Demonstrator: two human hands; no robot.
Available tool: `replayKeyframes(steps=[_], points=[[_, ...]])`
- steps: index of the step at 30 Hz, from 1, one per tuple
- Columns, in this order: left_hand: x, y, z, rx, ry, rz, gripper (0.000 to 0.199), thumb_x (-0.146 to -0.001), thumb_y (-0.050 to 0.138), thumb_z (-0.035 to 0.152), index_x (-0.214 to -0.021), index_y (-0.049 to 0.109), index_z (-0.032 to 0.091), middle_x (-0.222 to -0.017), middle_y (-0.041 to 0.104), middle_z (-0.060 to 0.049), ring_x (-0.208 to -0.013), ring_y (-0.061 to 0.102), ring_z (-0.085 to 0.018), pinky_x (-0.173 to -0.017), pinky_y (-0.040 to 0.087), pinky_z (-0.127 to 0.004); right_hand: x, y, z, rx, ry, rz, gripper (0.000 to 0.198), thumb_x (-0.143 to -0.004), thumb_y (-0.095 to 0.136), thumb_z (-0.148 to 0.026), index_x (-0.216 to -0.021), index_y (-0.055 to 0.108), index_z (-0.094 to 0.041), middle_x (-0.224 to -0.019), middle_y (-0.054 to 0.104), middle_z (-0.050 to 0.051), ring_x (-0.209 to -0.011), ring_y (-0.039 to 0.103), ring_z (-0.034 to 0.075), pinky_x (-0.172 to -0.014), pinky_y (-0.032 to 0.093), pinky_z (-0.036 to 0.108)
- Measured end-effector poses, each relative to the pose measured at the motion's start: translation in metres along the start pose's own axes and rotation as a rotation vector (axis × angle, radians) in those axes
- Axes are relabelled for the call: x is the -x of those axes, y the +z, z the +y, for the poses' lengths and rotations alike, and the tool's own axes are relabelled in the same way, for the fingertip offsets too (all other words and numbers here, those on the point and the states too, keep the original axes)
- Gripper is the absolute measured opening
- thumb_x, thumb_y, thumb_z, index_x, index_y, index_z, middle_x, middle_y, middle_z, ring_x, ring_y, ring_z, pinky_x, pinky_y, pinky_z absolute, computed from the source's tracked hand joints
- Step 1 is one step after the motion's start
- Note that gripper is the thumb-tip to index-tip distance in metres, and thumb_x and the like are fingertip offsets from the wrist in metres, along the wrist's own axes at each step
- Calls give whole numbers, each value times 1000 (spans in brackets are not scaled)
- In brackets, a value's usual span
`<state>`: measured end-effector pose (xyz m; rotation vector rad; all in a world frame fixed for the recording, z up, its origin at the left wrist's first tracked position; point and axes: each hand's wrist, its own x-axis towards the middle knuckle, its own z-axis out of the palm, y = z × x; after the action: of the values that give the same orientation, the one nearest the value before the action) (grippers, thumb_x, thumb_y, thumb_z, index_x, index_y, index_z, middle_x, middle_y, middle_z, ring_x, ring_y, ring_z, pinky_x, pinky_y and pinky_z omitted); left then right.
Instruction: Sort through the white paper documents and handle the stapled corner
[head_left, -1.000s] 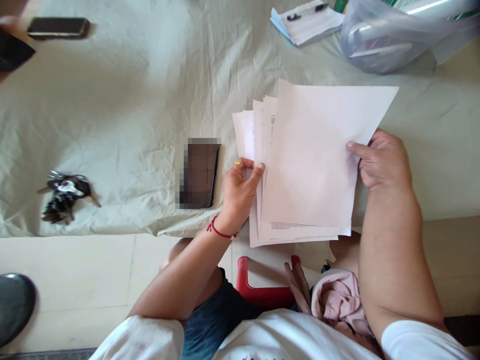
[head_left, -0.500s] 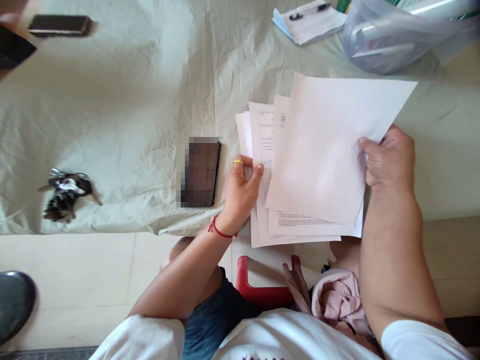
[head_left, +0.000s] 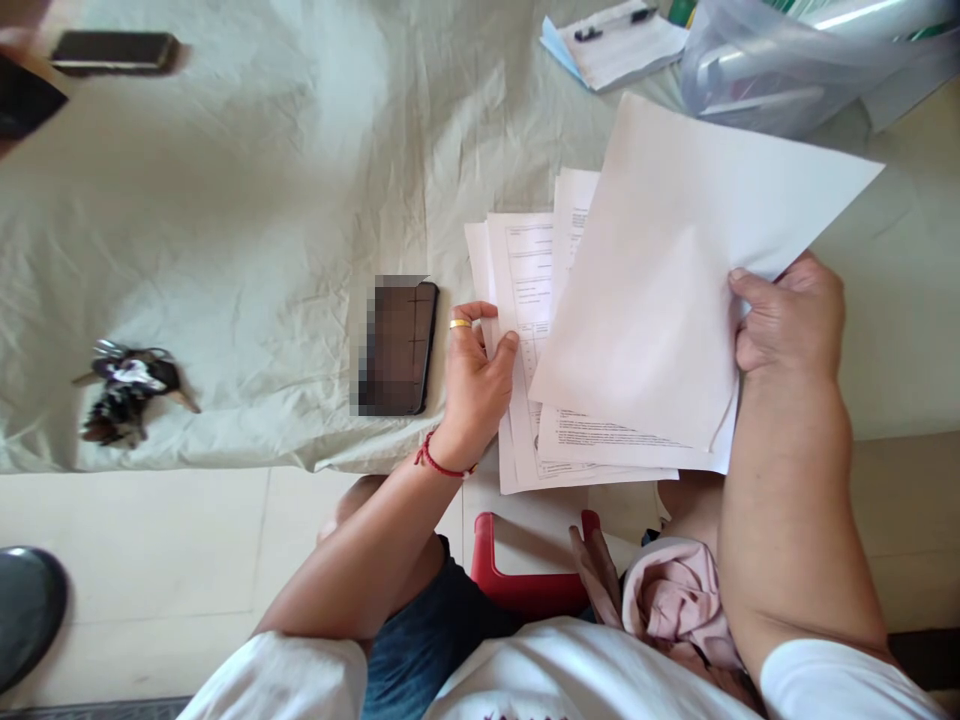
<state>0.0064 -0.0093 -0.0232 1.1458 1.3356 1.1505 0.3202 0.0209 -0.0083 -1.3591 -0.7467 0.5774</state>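
Note:
Several sheets of paper are fanned out over the near edge of the cloth-covered table. My left hand (head_left: 480,375), with a ring and a red bracelet, pinches the left edge of the printed sheets (head_left: 521,265) between thumb and fingers. On the other side my right hand (head_left: 791,315) grips the right edge of a blank-faced sheet (head_left: 652,270), thumb on top. This sheet is tilted and covers most of the pages beneath it. Printed lines show on the lower pages (head_left: 615,440). A dark phone (head_left: 405,345) lies just left of my left hand.
Keys (head_left: 135,385) lie at the left on the green cloth (head_left: 262,250). A second phone (head_left: 112,50) is at the far left. At the back right are a pad (head_left: 630,45) with a pen and a clear plastic bag (head_left: 750,80). A red stool (head_left: 517,585) stands below.
My right hand has shifted slightly right, and the top sheet has swung up and right, tilting more. My left hand has moved a little left, its index finger straighter.

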Motion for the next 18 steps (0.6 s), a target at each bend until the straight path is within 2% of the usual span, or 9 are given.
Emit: replayKeyframes(steps=[3, 5, 7, 10, 13, 15, 17, 18], points=[[2, 0, 4, 14, -27, 1, 35, -101, 80, 33, -124, 54, 31, -69, 39, 8, -55, 40, -13, -56, 34, -31, -1, 0, 0, -43, 29, 1, 42, -54, 80, -15, -95, 85, -24, -105, 86, 2, -103, 81, 28, -111, 64, 55], [3, 0, 6, 19, -29, -4, 36, -101, 79, 31, -126, 53, 31, -67, 36, 9, -53, 38, -13, -54, 30, -31, -2, -1, 0, -83, 54, -5, 44, -52, 78, -12, -94, 85, -23, -104, 87, 1, -103, 82, 28, -114, 64, 54], [3, 0, 7, 38, -30, -19, 38, -101, 78, 29, -129, 52, 31, -69, 42, 9, -54, 42, -12, -54, 31, -29, -3, -2, -1, -127, 102, -25, 45, -51, 80, -11, -95, 84, -23, -104, 86, 1, -105, 83, 29, -114, 64, 54], [3, 0, 9, 56, -21, -44, 43, -101, 77, 27, -135, 51, 31, -76, 54, 7, -58, 51, -12, -56, 37, -27, -5, -3, -4, -190, 180, -47, 45, -49, 85, -11, -92, 82, -20, -104, 86, 4, -107, 83, 31, -105, 69, 53], [4, -1, 10, 16, 9, -30, 43, -101, 75, 22, -138, 56, 31, -76, 55, 6, -59, 50, -11, -58, 39, -27, -7, -7, -6, -261, 206, -62, 39, -50, 89, -7, -87, 79, -19, -105, 86, 5, -107, 83, 28, -98, 72, 44], [4, -1, 11, -38, 26, -39, 27, -101, 71, 18, -126, 67, 28, -71, 50, 6, -57, 44, -11, -57, 35, -28, -10, -16, -4, -354, 216, -145, 37, -57, 89, -1, -88, 79, -18, -108, 86, 4, -108, 84, 24, -97, 72, 38], [3, -2, 11, -94, 22, -76, 12, -101, 65, 16, -103, 73, 25, -67, 49, 4, -57, 42, -12, -57, 32, -30, -14, -30, 3, -543, 201, -339, 31, -72, 85, 2, -96, 78, -17, -110, 85, 4, -112, 83, 22, -102, 72, 36], [3, -2, 11, -115, 18, -92, 16, -101, 63, 15, -94, 74, 24, -67, 52, 3, -59, 44, -13, -58, 32, -31, -17, -37, 8, -678, 178, -472, 25, -83, 79, 1, -101, 77, -16, -111, 84, 5, -114, 83, 20, -104, 71, 35]])
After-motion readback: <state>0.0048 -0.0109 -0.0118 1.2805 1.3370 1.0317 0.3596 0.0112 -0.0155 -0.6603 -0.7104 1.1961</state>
